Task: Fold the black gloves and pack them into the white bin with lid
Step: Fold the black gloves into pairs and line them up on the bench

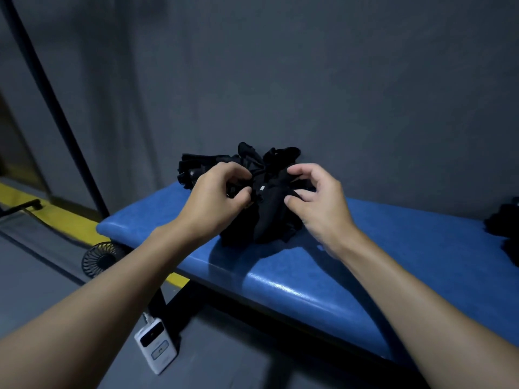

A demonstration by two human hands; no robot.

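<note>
A loose heap of black gloves lies on the blue padded bench, close to the grey wall. My left hand pinches black fabric at the heap's left side, its fingers curled. From the right, my right hand pinches the fabric between thumb and curled fingers. A small white tag shows on the glove between the two hands. No white bin is in view.
More black fabric sits at the bench's right end. On the floor to the left are a small black fan and a white power bank. A yellow floor stripe and a black pole stand at the left.
</note>
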